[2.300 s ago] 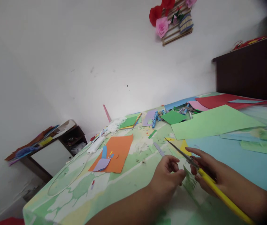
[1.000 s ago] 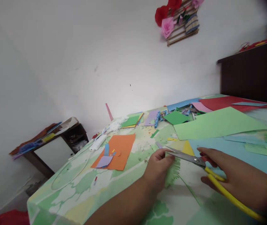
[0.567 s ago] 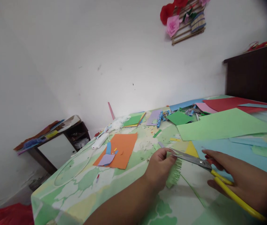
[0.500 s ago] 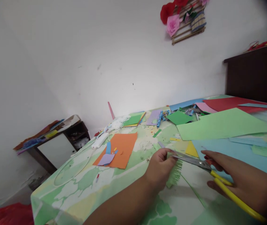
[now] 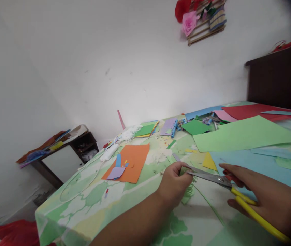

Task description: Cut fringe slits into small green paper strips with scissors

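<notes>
Between the closed thumb and fingers of my left hand point(image 5: 174, 182) is a strip of light green paper point(image 5: 188, 194), its edge cut into a fringe that hangs below the fist. My right hand point(image 5: 260, 191) grips yellow-handled scissors point(image 5: 219, 179), with thumb and fingers at the handles. The scissor blades point left and meet the strip right at my left fingertips, slightly apart. A thin green paper sliver point(image 5: 209, 203) trails down to the right from the fringed strip. Part of the strip is hidden inside my left hand.
An orange sheet point(image 5: 135, 160) with small scraps lies to the left, near a white power strip point(image 5: 109, 152). Large light green point(image 5: 247, 135), blue point(image 5: 239, 164) and red sheets point(image 5: 260, 111) cover the right side. Green cards point(image 5: 145, 130) are stacked at the back.
The fringe has turned and bunched closer under my left hand. The scissor blades have opened a little and shifted slightly; both hands stay in nearly the same place.
</notes>
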Tool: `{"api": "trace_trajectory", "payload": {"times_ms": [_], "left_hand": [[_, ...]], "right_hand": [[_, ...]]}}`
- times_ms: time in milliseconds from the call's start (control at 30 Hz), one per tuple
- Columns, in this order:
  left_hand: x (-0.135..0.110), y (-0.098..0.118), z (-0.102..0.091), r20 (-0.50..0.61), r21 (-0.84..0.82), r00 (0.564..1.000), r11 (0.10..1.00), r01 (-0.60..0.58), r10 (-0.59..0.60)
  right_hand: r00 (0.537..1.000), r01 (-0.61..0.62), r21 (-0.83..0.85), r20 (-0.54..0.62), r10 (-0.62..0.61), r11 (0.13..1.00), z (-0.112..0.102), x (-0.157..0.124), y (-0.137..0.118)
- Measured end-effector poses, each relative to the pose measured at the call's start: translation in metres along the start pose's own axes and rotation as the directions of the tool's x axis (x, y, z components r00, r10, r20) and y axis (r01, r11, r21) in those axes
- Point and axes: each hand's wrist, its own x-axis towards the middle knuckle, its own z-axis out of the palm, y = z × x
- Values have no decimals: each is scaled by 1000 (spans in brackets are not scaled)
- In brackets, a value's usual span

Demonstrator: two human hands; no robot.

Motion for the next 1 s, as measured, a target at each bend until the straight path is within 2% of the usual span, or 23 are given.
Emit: {"api": "trace_trajectory", "payload": {"times_ms": [267,667,1000], "left_hand": [[1,-1,-1,12,10,999,999,-33,33],[1,-2,-1,5,51,1000,999,-12,12],[2,-8,-4,58,52,996,996,-74,71]], "right_hand": [[999,52,-48,-11,-53,997,3,-1,1],[999,-33,54,36,31,998,-4,-1,-7],[989,-93,69,122,84,993,-10,4,-10]]}}
